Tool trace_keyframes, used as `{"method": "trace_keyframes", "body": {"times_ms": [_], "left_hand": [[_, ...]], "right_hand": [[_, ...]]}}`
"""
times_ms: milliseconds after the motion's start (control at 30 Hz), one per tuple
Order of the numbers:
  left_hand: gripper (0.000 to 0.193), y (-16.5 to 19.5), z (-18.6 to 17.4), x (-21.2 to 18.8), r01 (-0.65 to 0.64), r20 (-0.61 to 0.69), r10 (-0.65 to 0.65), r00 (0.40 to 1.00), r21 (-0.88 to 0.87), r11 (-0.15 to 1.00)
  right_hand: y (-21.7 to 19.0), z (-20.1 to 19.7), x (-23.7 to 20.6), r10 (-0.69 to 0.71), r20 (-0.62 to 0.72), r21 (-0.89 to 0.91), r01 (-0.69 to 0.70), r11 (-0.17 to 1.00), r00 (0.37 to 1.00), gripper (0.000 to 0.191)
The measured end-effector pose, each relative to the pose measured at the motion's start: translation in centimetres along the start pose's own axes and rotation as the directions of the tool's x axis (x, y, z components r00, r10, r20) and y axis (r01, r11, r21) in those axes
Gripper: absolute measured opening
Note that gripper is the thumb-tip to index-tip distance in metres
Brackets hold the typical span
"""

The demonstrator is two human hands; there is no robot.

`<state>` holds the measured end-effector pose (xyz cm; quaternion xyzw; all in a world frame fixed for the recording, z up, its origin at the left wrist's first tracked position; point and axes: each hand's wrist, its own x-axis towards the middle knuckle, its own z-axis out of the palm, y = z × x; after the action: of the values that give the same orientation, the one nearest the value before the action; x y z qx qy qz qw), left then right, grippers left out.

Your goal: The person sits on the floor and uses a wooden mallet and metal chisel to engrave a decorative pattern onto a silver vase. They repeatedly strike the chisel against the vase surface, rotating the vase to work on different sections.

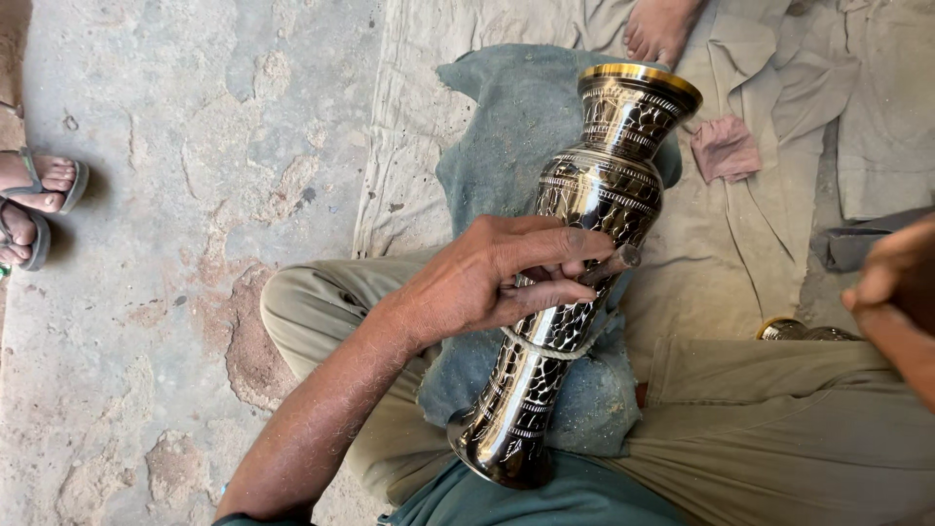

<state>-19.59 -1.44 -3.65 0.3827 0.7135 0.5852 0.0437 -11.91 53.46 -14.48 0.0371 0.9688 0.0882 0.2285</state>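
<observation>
A tall engraved metal vase (584,205), dark and shiny with a gold rim, lies tilted across my lap on a grey-green cloth (497,136). Its base rests against my belly and its mouth points away. My left hand (497,273) is wrapped around the vase's narrow waist, and a small metal tool (616,263) pokes out between its fingers. My right hand (896,282) is at the right edge, partly cut off, away from the vase, fingers curled; whether it holds anything cannot be told.
I sit on a beige sheet (740,263) spread over a worn concrete floor (175,244). A pink rag (726,148) lies beside the vase's mouth. Another metal piece (794,329) peeks out by my right knee. Someone's sandalled feet (39,195) are at far left; a bare foot (657,27) is at top.
</observation>
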Motion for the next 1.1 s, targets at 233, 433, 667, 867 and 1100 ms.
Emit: {"method": "trace_keyframes", "body": {"times_ms": [233, 433, 667, 867, 1100], "left_hand": [[0.043, -0.4, -0.2, -0.1, -0.011, 0.018, 0.011, 1.0, 0.007, 1.0], [0.042, -0.5, -0.2, -0.1, -0.044, 0.013, 0.044, 0.999, 0.003, 0.999], [0.041, 0.1, 0.1, -0.1, -0.049, -0.016, 0.05, 0.999, 0.02, 0.999], [0.042, 0.9, 0.2, 0.4, 0.012, 0.032, -0.013, 0.999, 0.023, 1.0], [0.039, -0.2, 0.6, 0.1, -0.042, 0.049, 0.039, 0.998, 0.06, 0.997]], "right_hand": [[-0.3, -0.6, -0.8, 0.023, -0.04, 0.057, -0.021, 0.998, 0.999, 0.022], [-5.0, -6.5, -3.6, 0.007, -0.23, 0.161, 0.031, 0.986, 0.973, 0.021], [-14.9, -16.5, -9.0, -0.09, -0.481, 0.349, 0.285, 0.893, 0.872, 0.021], [-16.6, -18.5, -8.3, -0.003, -0.241, 0.301, 0.078, 0.95, 0.971, 0.029], [-13.8, -14.2, -9.0, 0.083, -0.309, 0.597, 0.125, 0.792, 0.947, 0.025]]}}
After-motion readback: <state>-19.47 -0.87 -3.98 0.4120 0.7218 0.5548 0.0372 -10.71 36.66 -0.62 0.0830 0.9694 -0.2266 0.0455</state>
